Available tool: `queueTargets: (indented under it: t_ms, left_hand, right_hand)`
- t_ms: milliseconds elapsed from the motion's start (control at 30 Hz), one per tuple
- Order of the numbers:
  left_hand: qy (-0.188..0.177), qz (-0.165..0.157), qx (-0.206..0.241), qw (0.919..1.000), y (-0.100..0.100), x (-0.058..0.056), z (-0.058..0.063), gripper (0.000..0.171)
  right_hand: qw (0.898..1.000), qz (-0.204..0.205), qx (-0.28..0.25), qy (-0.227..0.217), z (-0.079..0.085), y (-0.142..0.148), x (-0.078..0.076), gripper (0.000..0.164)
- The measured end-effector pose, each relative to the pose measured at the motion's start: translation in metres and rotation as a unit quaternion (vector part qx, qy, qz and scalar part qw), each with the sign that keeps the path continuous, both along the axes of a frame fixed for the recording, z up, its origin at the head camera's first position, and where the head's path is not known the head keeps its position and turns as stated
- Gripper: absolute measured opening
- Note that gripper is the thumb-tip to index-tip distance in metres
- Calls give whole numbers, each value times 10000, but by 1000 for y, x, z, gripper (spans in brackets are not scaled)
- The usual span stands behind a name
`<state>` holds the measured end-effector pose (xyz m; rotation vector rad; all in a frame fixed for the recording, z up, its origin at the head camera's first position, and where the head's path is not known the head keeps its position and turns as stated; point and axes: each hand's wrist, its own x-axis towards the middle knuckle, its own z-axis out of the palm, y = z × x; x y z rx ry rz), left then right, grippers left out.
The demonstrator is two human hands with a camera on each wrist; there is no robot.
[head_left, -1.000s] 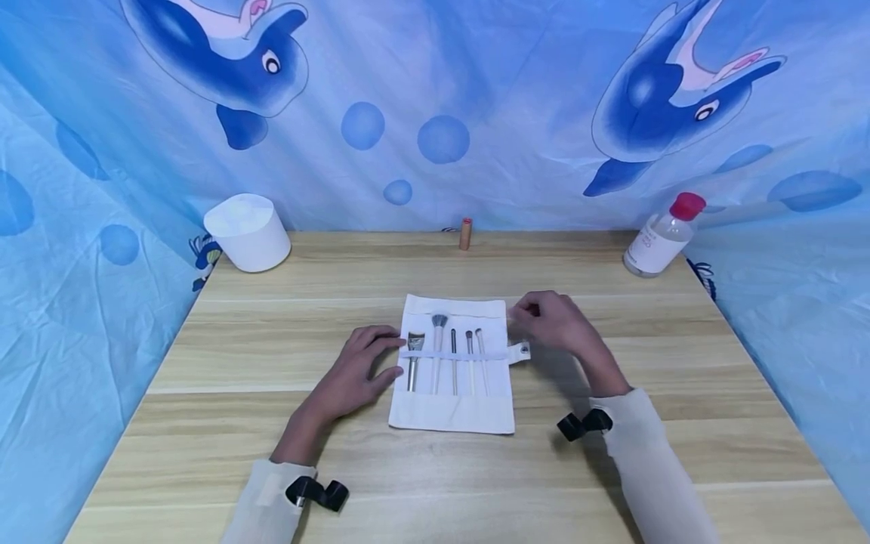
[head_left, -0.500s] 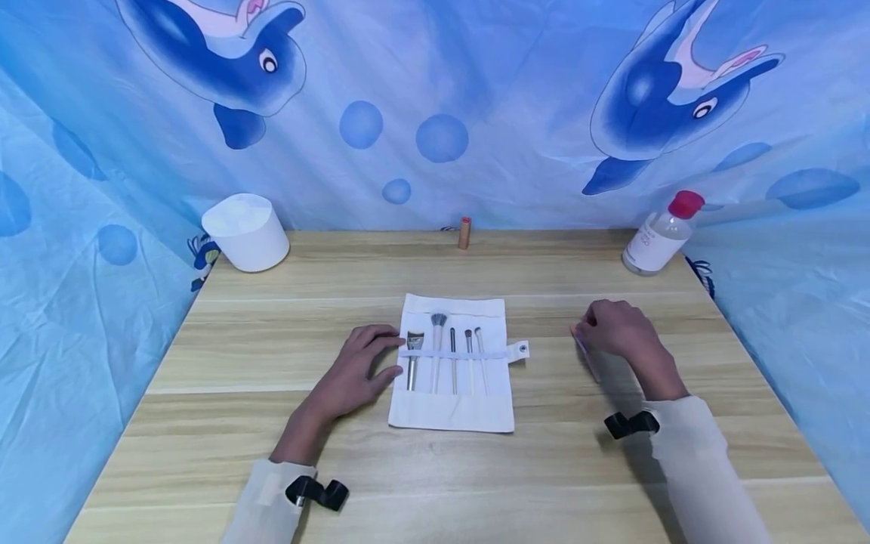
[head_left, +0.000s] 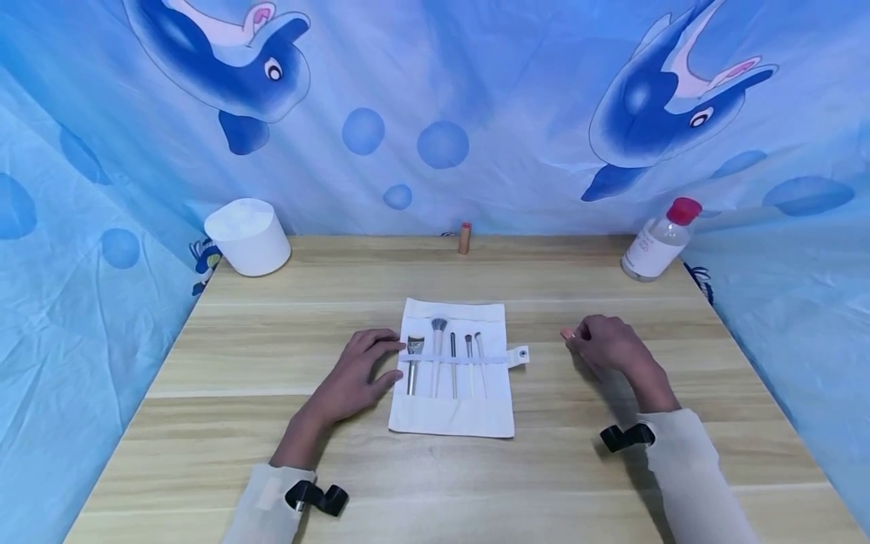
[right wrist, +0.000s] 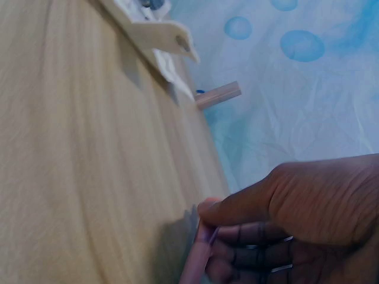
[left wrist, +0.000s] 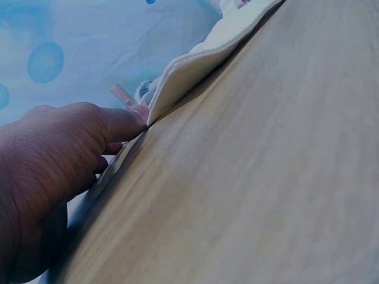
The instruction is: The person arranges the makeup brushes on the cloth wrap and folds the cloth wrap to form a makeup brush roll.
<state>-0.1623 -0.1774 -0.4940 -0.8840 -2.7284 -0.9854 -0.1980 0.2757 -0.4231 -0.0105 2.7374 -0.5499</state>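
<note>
A white fabric brush roll (head_left: 451, 418) lies unrolled in the middle of the table, with several makeup brushes (head_left: 437, 355) tucked under its elastic band. A snap tab (head_left: 519, 355) sticks out from its right side. My left hand (head_left: 353, 375) rests at the roll's left edge, thumb and forefinger spread apart; in the left wrist view the thumb touches the edge of the cloth (left wrist: 192, 74). To the right of the roll, my right hand (head_left: 609, 344) pinches a slim pink makeup brush (right wrist: 196, 260) between thumb and fingers, close over the table. Part of that brush is hidden by the hand.
A brown tube with a red top (head_left: 465, 239) stands at the back edge. White cylindrical container (head_left: 248, 238) at back left; clear bottle with a red cap (head_left: 655, 242) at back right. A blue dolphin-print curtain (head_left: 503, 181) rises behind the wooden table (head_left: 435, 491).
My right hand has moved right, away from the roll's upper right corner, and now shows a pink brush in its fingers. Lately it shifted only slightly. The left hand stays at the roll.
</note>
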Motion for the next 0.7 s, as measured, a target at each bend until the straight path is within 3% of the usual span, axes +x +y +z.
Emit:
queueTargets:
  t_ms: [167,400,533,700]
  left_hand:
    - [-5,11,-42,10000,1,0,0,45]
    - [-22,3,16,10000,1,-1,0,45]
    - [-68,10,-54,10000,0,0,-1,45]
    - [-18,0,-27,10000,1,-1,0,45]
  right_hand:
    - [9934,208,-790,808,13,-6,-2,21]
    - [9602,412,-1967,1942,27,-31,-18,25]
    - [9476,521,-2477,1949,28,-49,-24,24]
    - [9431,691,-2678,1843,27,-70,-29,23]
